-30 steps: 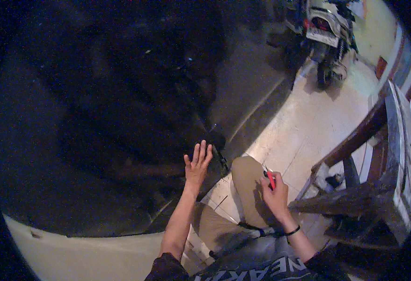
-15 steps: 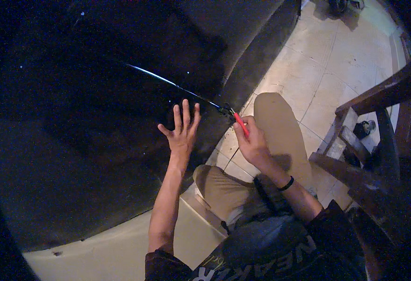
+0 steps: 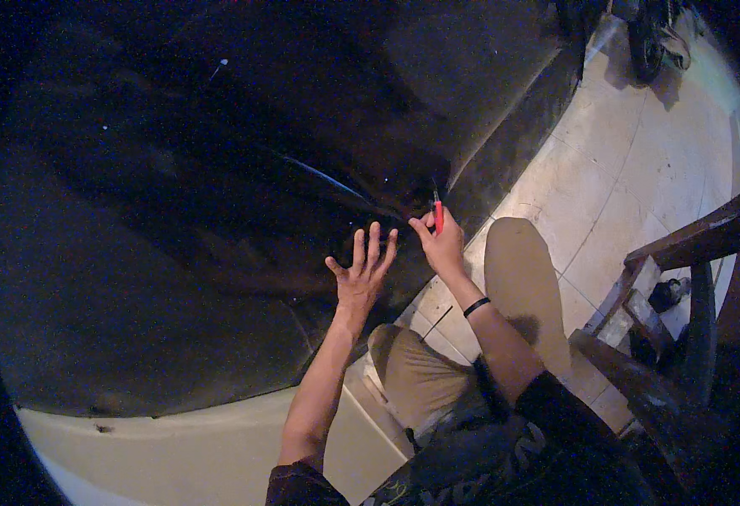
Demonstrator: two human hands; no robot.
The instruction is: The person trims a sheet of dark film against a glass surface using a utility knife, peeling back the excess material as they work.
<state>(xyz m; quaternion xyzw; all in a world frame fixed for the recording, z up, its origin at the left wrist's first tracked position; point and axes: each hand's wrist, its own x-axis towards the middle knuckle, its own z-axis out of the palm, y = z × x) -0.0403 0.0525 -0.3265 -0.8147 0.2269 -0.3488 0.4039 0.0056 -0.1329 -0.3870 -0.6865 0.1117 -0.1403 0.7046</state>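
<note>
Across the dark, fabric-like surface (image 3: 218, 337) runs a thin bluish-white line (image 3: 328, 179), either a slit or a strand; I cannot tell which. My left hand (image 3: 361, 274) lies palm down on this surface just below the line, fingers spread, holding nothing. In my right hand (image 3: 443, 244) is a small red-handled tool (image 3: 439, 217) with a thin metal tip pointing up and away; its exact kind is unclear. The thumb and index finger of that hand come together near the line's lower right end, and whether they pinch anything there is too dark to see.
A pale tiled floor (image 3: 547, 194) spreads to the right, past my bent knee (image 3: 517, 261). Dark wooden furniture (image 3: 690, 223) stands at the right. A dark wheel-like object (image 3: 646, 46) is at the far right. A cream-coloured panel (image 3: 210, 447) borders the dark surface at the near left.
My right hand has shifted slightly left, and the tool's tip, earlier beside dark bits at the line's end, now points up, away from it. The left hand stays spread. The whole view has shifted.
</note>
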